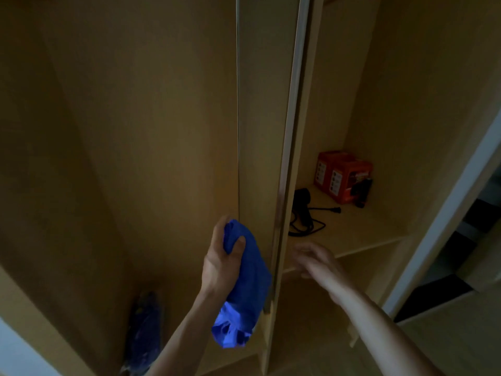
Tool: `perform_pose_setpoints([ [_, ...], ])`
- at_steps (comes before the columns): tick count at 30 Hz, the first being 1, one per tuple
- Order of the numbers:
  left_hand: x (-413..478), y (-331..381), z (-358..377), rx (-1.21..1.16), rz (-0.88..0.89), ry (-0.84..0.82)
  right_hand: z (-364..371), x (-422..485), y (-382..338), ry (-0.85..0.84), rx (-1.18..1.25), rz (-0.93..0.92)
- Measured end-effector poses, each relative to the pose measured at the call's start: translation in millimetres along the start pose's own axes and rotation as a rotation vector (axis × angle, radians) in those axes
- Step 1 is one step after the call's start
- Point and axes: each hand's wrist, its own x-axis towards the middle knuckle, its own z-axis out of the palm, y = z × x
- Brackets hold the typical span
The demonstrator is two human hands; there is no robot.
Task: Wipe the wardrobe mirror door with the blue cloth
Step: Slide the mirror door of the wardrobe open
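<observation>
Dim open wooden wardrobe (122, 131), orange boxes (342, 176) on its right shelf (360, 229)

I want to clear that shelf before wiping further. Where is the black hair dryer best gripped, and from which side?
Probably by its handle, the slim straight part running toward the shelf's front edge, with a hand coming in from the open front. The hair dryer lies flat on the shelf, its bulkier head farther back beside the door edge. Its loose cord coils at the near end, so gather that too.
</observation>
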Motion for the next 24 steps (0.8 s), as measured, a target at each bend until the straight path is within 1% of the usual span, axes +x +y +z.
perform_pose_setpoints([
  [3, 9.6, 3.3, 12.9, 0.099, 0.017, -0.013, -0.9, 13.7, -25.9, -0.033, -0.081, -0.071],
  [6, 19.1, 11.9, 29.1, 0.226, 0.001, -0.037, -3.0, 28.4, -45.8, -0.026, -0.167, -0.179],
  [8, 22.6, 22.0, 40.4, 0.26, 0.012, -0.018, -5.5, 36.3, -56.5, -0.032, -0.212, -0.245],
  [11, 27.1, 34.2, 57.9, 0.291, 0.026, 0.023, -8.8, 46.4, -66.4, -0.093, -0.239, -0.304],
  [15, 25.8, 46.8, 75.3, 0.34, 0.029, 0.049, -9.2, 54.0, -67.3, -0.156, -0.234, -0.334],
  [20, 17.6, 54.0, 84.6, 0.362, 0.025, 0.079, -9.1, 57.5, -59.8, -0.195, -0.251, -0.31],
  [24, 16.6, 61.0, 88.9, 0.399, 0.014, 0.111, -16.2, 60.2, -60.5, -0.224, -0.13, -0.321],
])
